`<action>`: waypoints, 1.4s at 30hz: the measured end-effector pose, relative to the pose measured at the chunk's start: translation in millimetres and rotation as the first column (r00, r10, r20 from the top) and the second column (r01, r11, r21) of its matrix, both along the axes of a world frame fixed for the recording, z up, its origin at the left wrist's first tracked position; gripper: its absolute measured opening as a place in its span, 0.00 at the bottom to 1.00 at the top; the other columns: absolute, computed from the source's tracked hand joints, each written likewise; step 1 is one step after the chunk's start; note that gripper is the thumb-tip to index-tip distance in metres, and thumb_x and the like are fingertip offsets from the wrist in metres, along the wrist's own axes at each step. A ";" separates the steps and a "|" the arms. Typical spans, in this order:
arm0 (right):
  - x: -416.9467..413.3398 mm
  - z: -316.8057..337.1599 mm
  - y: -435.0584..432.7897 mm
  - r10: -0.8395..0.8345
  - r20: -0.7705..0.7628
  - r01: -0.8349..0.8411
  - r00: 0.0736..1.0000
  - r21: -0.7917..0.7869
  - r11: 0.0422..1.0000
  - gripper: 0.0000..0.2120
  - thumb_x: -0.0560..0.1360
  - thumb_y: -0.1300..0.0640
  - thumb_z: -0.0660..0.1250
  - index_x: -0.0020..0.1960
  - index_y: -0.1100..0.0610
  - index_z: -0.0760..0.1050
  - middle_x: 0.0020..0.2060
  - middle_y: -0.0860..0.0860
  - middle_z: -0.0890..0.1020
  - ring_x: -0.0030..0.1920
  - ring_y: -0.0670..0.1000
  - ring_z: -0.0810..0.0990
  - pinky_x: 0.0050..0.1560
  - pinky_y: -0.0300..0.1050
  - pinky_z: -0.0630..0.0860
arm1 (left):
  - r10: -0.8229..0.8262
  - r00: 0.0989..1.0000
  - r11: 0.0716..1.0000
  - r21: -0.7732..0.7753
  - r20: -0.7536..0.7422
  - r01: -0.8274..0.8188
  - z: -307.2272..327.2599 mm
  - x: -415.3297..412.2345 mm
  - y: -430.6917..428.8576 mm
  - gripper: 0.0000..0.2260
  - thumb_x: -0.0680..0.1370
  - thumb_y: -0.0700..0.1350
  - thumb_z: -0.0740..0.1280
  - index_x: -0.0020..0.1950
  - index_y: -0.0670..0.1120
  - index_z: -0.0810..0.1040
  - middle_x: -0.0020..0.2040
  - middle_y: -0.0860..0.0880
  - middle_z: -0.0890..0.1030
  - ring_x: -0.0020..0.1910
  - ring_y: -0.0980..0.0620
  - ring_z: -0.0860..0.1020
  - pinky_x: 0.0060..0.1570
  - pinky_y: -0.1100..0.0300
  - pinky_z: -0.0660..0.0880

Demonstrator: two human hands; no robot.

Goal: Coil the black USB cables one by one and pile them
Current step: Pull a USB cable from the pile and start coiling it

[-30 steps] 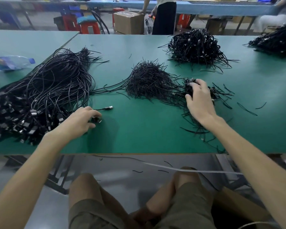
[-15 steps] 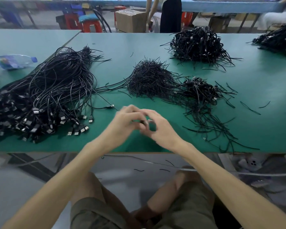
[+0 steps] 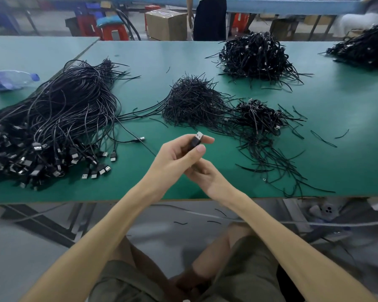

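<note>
Black USB cable (image 3: 197,140): only the plug end shows. It is lifted off the table, above the near-middle area, just in front of the tie pile.
Plug vs fingers: black body sits betw. thumb and index of the L hand (image 3: 175,156). The silver metal end pokes up and out past both fingertips.
L hand fingers: thumb pad presses the plug's near side and the index lies along the far side, so a pinch. Other fingers are curled in behind.
R hand (image 3: 207,177): tucked right under the L hand and touching it, fingers curled up twd the L palm. Prob. on the cable below the plug, but the L hand hides it, so can't tell.
Loose cable heap (image 3: 52,118): big uncoiled bunch on the left of the table, plugs fanned out twd the near edge, well apart from the hands.
Tie pile (image 3: 192,101): short black strands, mid-table.
Coiled pile (image 3: 258,116): small stack right of the ties, stray strands trailing twd the near edge.
Far piles: larger coiled heap (image 3: 255,55) at the back, another heap (image 3: 364,47) at far right.
Table (image 3: 347,162): green top.
Misc: plastic bottle (image 3: 11,79) lying on the left table; cardboard box (image 3: 166,23) and red stool (image 3: 115,32) behind.
</note>
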State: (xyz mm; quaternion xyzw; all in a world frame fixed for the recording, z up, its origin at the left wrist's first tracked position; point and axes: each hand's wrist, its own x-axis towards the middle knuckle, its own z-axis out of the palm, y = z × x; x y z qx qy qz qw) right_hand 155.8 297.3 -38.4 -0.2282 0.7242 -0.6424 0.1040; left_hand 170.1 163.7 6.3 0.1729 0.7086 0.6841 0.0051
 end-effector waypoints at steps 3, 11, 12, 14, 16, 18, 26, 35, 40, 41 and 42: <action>10.0 0.2 -2.2 0.046 0.110 -0.043 0.993 -0.026 0.999 0.13 0.86 0.61 0.56 0.60 0.68 0.75 0.56 0.62 0.79 0.58 0.57 0.78 0.68 0.55 0.74 | 0.001 1.000 1.000 -0.005 0.025 -0.001 2.5 2.7 -4.6 0.11 0.82 0.49 0.63 0.55 0.46 0.83 0.32 0.51 0.68 0.33 0.50 0.64 0.35 0.61 0.64; 16.3 -6.1 7.9 0.046 -0.187 0.004 0.981 0.257 0.966 0.24 0.82 0.41 0.58 0.41 0.57 0.81 0.36 0.42 0.80 0.52 0.48 0.75 0.58 0.49 0.73 | -0.260 0.944 0.893 0.421 0.202 0.156 14.7 8.4 -19.3 0.23 0.84 0.60 0.55 0.37 0.46 0.71 0.24 0.54 0.61 0.23 0.53 0.57 0.30 0.55 0.56; 13.1 -6.7 12.5 0.034 -0.251 0.039 0.967 0.283 0.958 0.23 0.83 0.45 0.59 0.40 0.59 0.80 0.35 0.43 0.79 0.50 0.49 0.76 0.55 0.49 0.73 | -0.265 0.944 0.907 0.383 0.198 0.174 15.3 8.3 -23.2 0.24 0.84 0.61 0.55 0.35 0.47 0.69 0.23 0.54 0.62 0.23 0.53 0.57 0.30 0.53 0.53; 6.0 -5.2 22.3 0.033 -0.413 0.133 0.910 0.368 0.920 0.23 0.83 0.47 0.60 0.36 0.62 0.75 0.32 0.50 0.77 0.42 0.52 0.74 0.50 0.52 0.72 | -0.232 0.955 0.965 0.170 0.185 0.202 15.0 8.6 -30.5 0.25 0.84 0.62 0.55 0.33 0.47 0.70 0.22 0.51 0.65 0.21 0.52 0.59 0.29 0.52 0.53; -2.4 -0.8 31.5 0.062 -0.575 0.273 0.816 0.476 0.836 0.24 0.81 0.45 0.62 0.35 0.62 0.72 0.30 0.51 0.72 0.37 0.53 0.69 0.45 0.51 0.69 | -0.178 0.974 0.944 -0.256 0.141 0.209 11.7 8.5 -34.0 0.26 0.84 0.61 0.56 0.32 0.48 0.75 0.22 0.50 0.73 0.20 0.49 0.67 0.26 0.60 0.62; -9.5 4.6 38.1 0.046 -0.603 0.368 0.796 0.544 0.754 0.22 0.80 0.45 0.65 0.35 0.60 0.72 0.30 0.50 0.70 0.36 0.53 0.67 0.41 0.50 0.66 | -0.167 0.984 0.670 -0.726 0.057 0.155 2.7 7.5 -36.3 0.22 0.85 0.57 0.57 0.36 0.49 0.77 0.26 0.51 0.80 0.27 0.50 0.77 0.33 0.59 0.75; -2.6 18.6 20.2 -0.276 -0.190 0.288 0.942 0.039 0.957 0.26 0.85 0.49 0.61 0.28 0.52 0.65 0.25 0.48 0.66 0.28 0.48 0.62 0.33 0.39 0.61 | 0.149 0.982 0.877 -0.443 -0.119 -0.187 -43.7 -0.7 -32.8 0.18 0.82 0.58 0.57 0.61 0.54 0.83 0.48 0.53 0.86 0.43 0.70 0.78 0.49 0.74 0.72; 4.9 25.9 -2.0 -0.300 -0.103 0.280 0.948 -0.170 0.945 0.24 0.85 0.52 0.60 0.31 0.55 0.68 0.27 0.47 0.67 0.32 0.50 0.68 0.35 0.41 0.61 | 0.067 0.951 0.932 0.321 0.301 -0.167 -39.4 -0.1 -13.5 0.22 0.81 0.56 0.58 0.57 0.42 0.85 0.59 0.41 0.84 0.63 0.45 0.81 0.70 0.50 0.73; 17.6 12.5 -11.2 -0.190 -0.240 0.203 0.952 0.029 0.979 0.22 0.84 0.48 0.60 0.33 0.54 0.70 0.26 0.43 0.71 0.30 0.45 0.67 0.36 0.38 0.65 | -0.102 0.934 0.960 0.281 0.341 0.002 -36.5 8.0 -7.2 0.25 0.87 0.54 0.49 0.71 0.39 0.75 0.70 0.46 0.78 0.72 0.50 0.73 0.70 0.57 0.70; 17.7 10.6 -9.6 -0.180 -0.250 0.199 0.951 0.052 0.979 0.22 0.84 0.48 0.60 0.33 0.55 0.70 0.26 0.43 0.71 0.30 0.45 0.67 0.37 0.39 0.65 | -0.130 0.923 0.954 0.299 0.362 0.017 -35.1 9.4 -8.4 0.25 0.87 0.54 0.49 0.72 0.40 0.74 0.71 0.46 0.77 0.73 0.51 0.72 0.71 0.57 0.69; 17.2 8.8 -7.2 -0.170 -0.249 0.193 0.953 0.070 0.979 0.22 0.84 0.48 0.60 0.34 0.56 0.71 0.26 0.43 0.71 0.30 0.46 0.67 0.37 0.41 0.65 | -0.147 0.916 0.945 0.327 0.374 0.018 -33.5 10.5 -10.6 0.25 0.87 0.54 0.48 0.73 0.41 0.73 0.72 0.46 0.76 0.73 0.51 0.72 0.71 0.57 0.70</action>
